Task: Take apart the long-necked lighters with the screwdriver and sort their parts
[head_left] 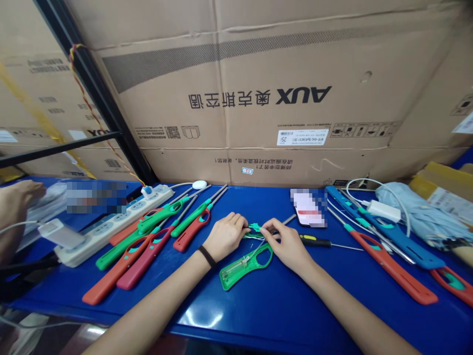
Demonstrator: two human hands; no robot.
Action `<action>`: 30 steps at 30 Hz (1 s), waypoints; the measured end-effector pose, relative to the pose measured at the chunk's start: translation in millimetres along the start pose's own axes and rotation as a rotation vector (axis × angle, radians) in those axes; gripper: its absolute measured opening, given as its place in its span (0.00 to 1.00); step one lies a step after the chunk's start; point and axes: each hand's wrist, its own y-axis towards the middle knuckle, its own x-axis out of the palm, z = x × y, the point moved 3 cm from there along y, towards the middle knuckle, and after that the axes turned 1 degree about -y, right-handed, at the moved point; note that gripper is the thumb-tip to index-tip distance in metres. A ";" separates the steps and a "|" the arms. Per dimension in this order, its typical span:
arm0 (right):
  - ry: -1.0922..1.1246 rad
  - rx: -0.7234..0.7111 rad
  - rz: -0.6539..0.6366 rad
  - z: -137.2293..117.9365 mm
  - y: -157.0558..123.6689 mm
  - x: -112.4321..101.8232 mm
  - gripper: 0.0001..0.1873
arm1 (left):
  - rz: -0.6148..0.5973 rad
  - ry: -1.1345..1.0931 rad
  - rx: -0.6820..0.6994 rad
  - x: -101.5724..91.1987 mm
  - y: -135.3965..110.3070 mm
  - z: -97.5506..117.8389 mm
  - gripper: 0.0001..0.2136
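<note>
My left hand [228, 235], with a dark band at the wrist, pinches one side of a small teal-green plastic part [254, 227], which looks like a lighter trigger. On its other side, the fingertips of my right hand [286, 242] are closed on it. Thin white wires [254, 237] run just below the fingers. Nearer to me lies an opened green lighter shell [229, 283] with a clear fuel tank [236, 268] exposed inside. Its metal tube passes beneath my right hand. What else the fingers cover is hidden.
Several long-nosed lighters [135, 266] lie left, beside a white power strip [125, 217]. A screwdriver [314, 240], a phone [310, 209] and more lighters [395, 268] are right. A cardboard box [258, 59] stands behind. Another person's hand [18, 202] is far left.
</note>
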 end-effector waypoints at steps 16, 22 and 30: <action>-0.009 -0.091 0.038 -4.7 -0.9 0.2 0.06 | 0.032 -0.239 0.010 -20.0 -0.3 -15.4 0.04; -0.109 -0.137 0.105 -4.0 2.8 -8.1 0.05 | 0.030 -0.238 0.029 -24.3 -0.9 -14.9 0.05; -0.246 -0.242 0.085 -4.9 6.1 -14.7 0.10 | 0.079 -0.218 0.053 -32.2 -1.1 -8.7 0.07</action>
